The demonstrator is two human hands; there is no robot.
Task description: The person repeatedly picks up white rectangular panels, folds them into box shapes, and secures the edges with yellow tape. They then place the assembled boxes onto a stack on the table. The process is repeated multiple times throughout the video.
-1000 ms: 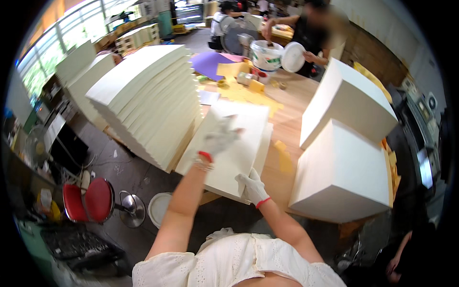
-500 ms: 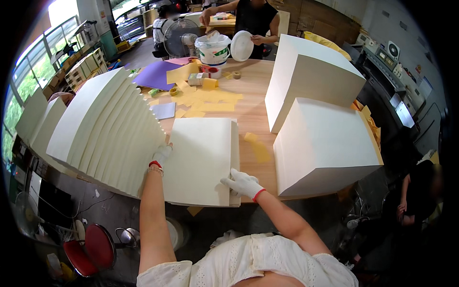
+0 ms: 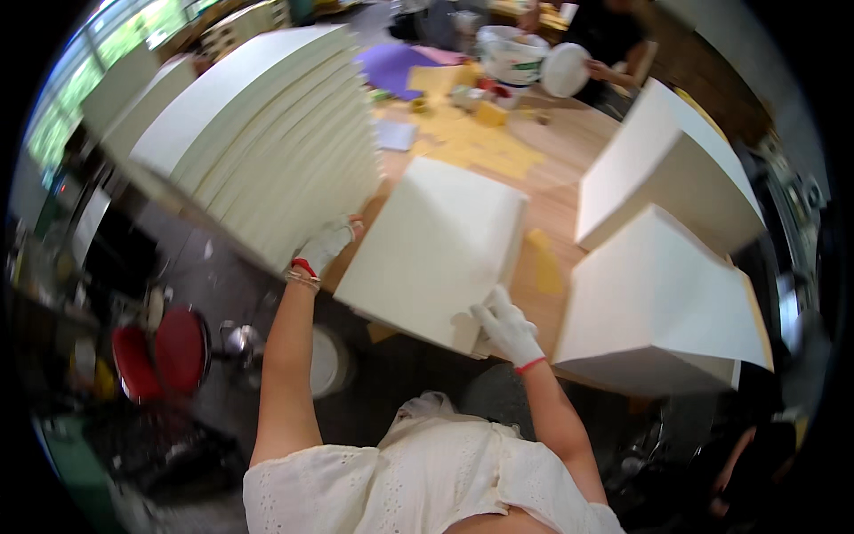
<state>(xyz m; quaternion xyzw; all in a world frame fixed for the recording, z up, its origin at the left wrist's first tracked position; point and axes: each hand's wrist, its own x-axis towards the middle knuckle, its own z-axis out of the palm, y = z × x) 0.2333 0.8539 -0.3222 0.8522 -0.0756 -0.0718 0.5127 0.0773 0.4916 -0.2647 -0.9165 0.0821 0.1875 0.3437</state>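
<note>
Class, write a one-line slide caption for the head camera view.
Gloved left hand and right hand hold a small stack of white boards at the wooden table edge.

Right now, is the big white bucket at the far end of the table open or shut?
Open. The white bucket shows a dark opening at the top, and a round white lid sits apart beside it, by another person's hand.

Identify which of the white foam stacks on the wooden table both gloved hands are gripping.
The low, flat white foam slab at the table's near edge: left hand on its left side, right hand at its near corner. The taller stacks go untouched.
</note>
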